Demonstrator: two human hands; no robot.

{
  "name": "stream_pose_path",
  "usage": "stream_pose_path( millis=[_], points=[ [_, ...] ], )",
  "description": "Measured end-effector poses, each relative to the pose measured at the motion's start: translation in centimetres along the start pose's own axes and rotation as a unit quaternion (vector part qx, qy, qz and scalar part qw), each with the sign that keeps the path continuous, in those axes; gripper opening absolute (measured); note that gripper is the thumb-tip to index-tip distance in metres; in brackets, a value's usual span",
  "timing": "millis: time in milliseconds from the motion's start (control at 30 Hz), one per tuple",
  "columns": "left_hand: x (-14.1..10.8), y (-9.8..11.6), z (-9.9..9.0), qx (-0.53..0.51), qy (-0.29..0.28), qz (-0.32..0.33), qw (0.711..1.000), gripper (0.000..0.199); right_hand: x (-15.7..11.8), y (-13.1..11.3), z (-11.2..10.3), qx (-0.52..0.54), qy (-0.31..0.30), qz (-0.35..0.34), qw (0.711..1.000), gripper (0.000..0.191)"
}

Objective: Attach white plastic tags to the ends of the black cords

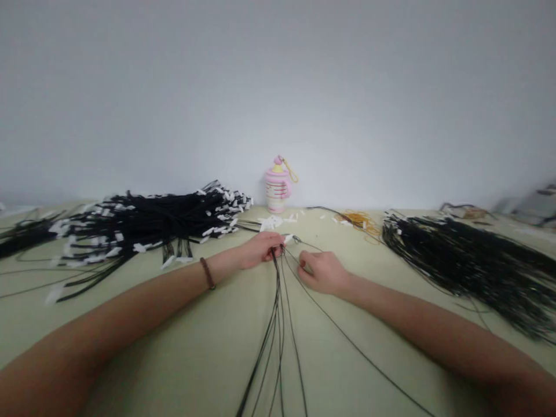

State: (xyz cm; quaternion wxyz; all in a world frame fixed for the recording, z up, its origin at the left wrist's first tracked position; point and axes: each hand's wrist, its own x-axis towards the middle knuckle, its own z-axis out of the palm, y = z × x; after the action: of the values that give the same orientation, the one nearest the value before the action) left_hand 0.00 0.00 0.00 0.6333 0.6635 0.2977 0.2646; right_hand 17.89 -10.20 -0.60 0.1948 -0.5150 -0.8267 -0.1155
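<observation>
Near the middle of the table, my left hand [262,250] is closed round the top of a bundle of thin black wires [277,301]. The loose strands fan out down toward the front edge of the view. At its fingertips a small white connector [288,238] pokes out. Just to the right, my right hand [322,271] has its fingers curled into a pinch. A thin dark strand runs from the bundle to those fingertips, so it appears to be gripped there. Another single wire [347,337] passes below my right hand toward the lower right.
A pile of black cables with white ends [169,217] lies at the left. More black wires [469,260] are heaped at the right. A pink and white striped cup [277,190] stands by the wall. Near it are white scraps [271,222] and yellow elastic bands [360,220].
</observation>
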Motion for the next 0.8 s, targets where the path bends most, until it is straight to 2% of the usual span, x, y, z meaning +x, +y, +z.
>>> stream_pose_path(
  millis=[67,167,333,400,500,567,633,667,800],
  points=[
    [-0.1,0.1,-0.1,-0.004,-0.003,-0.009,1.0,0.027,0.4,0.7,1.1,0.058,-0.018,0.024,0.998,0.017],
    [-0.1,0.7,-0.2,-0.01,-0.006,-0.013,1.0,0.024,0.5,0.9,1.3,0.152,-0.026,0.019,0.988,0.018],
    [-0.4,2.6,-0.5,-0.046,-0.007,0.03,0.998,0.021,0.5,1.3,1.1,0.317,-0.05,0.011,0.947,0.029],
    [-0.7,3.5,-0.5,-0.056,-0.019,0.044,0.997,0.02,0.5,1.3,1.1,0.351,-0.035,0.01,0.936,0.028],
    [-1.2,4.8,-0.3,-0.063,-0.036,0.078,0.994,0.018,0.4,1.2,0.9,0.355,0.016,-0.021,0.935,0.022],
    [-1.7,5.6,-0.2,-0.066,-0.046,0.098,0.992,0.018,0.4,1.2,0.7,0.377,0.018,-0.037,0.925,0.022],
    [-2.2,6.2,0.0,-0.064,-0.068,0.101,0.991,0.017,0.5,1.3,0.7,0.444,-0.008,-0.018,0.896,0.023],
    [-2.5,6.5,0.2,-0.06,-0.084,0.094,0.99,0.017,0.7,1.5,0.7,0.488,-0.03,0.004,0.872,0.023],
    [-3.2,6.3,0.9,-0.016,-0.159,0.05,0.986,0.021,1.4,2.3,0.9,0.67,-0.068,0.113,0.731,0.019]
  ],
)
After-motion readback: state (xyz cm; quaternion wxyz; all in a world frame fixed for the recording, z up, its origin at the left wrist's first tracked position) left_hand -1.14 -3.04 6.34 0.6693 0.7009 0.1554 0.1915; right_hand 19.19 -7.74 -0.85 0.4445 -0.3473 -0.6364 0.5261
